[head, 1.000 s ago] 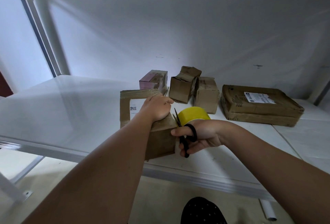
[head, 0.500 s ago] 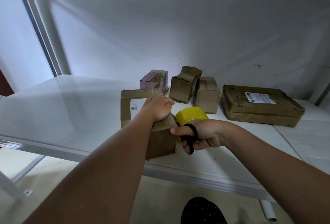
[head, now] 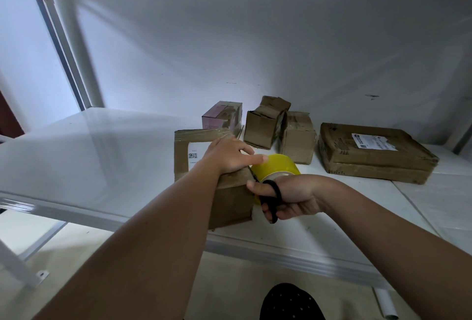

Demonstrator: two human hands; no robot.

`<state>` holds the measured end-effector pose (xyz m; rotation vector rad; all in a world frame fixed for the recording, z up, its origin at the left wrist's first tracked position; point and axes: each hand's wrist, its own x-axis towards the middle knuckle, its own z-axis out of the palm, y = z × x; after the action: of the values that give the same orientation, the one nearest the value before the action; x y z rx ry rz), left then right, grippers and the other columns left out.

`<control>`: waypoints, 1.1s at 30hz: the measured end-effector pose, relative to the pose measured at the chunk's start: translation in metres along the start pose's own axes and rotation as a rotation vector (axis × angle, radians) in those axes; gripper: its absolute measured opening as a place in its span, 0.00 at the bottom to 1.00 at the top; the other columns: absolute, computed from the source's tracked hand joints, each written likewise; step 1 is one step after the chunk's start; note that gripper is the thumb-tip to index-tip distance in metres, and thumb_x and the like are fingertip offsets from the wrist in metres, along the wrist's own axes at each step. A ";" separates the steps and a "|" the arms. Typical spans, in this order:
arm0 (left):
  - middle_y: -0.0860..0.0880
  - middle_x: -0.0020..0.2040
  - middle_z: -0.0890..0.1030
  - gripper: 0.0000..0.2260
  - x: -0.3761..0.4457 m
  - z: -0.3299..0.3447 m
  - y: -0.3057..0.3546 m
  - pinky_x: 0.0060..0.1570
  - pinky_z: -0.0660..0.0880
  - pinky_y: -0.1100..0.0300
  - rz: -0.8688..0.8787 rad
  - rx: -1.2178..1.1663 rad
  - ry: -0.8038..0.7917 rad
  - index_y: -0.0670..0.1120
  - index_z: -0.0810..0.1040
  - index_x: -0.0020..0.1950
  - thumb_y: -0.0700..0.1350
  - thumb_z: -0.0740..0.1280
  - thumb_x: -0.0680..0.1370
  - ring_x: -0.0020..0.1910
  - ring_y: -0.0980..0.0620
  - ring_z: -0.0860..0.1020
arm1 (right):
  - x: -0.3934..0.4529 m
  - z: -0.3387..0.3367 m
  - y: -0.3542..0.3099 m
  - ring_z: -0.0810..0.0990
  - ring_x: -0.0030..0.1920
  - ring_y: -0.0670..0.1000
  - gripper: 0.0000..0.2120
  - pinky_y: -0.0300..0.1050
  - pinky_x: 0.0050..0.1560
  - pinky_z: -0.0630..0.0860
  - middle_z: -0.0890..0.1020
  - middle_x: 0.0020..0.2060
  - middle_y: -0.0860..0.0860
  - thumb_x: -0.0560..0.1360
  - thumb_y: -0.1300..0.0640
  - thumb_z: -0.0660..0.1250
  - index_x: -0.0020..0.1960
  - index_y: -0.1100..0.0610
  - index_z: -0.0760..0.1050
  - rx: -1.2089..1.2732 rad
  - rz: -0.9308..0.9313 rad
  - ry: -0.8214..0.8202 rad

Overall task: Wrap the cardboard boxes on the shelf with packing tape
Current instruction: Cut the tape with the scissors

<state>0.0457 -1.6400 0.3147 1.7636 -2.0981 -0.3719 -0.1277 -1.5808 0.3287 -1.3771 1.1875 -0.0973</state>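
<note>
My right hand (head: 288,198) is curled through the black scissors (head: 271,198), blades up against the yellow tape roll (head: 277,166) at my 12 o'clock. My left hand (head: 229,156) rests on the near cardboard box (head: 222,187) with fingers mostly straight, forefinger stretched toward the roll. I judge I'm cutting the tape strip free of this box; next the cut end needs pressing flat. Five boxes on the shelf (head: 89,156): this one, a pinkish box (head: 221,115) at 11 o'clock, two small brown boxes (head: 263,125) at 12 o'clock, and a flat labelled parcel (head: 373,153) at 2 o'clock. One roll, one scissors.
</note>
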 end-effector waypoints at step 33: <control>0.45 0.78 0.57 0.56 0.017 -0.008 0.030 0.73 0.54 0.44 -0.347 0.044 -0.311 0.47 0.62 0.76 0.78 0.66 0.56 0.76 0.44 0.56 | -0.003 0.004 0.004 0.83 0.32 0.50 0.24 0.42 0.35 0.81 0.82 0.28 0.52 0.71 0.37 0.66 0.46 0.60 0.75 0.164 -0.011 0.030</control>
<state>0.0201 -1.6505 0.3371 2.2224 -1.9999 -0.7428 -0.1284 -1.5752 0.3267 -1.2418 1.1707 -0.2199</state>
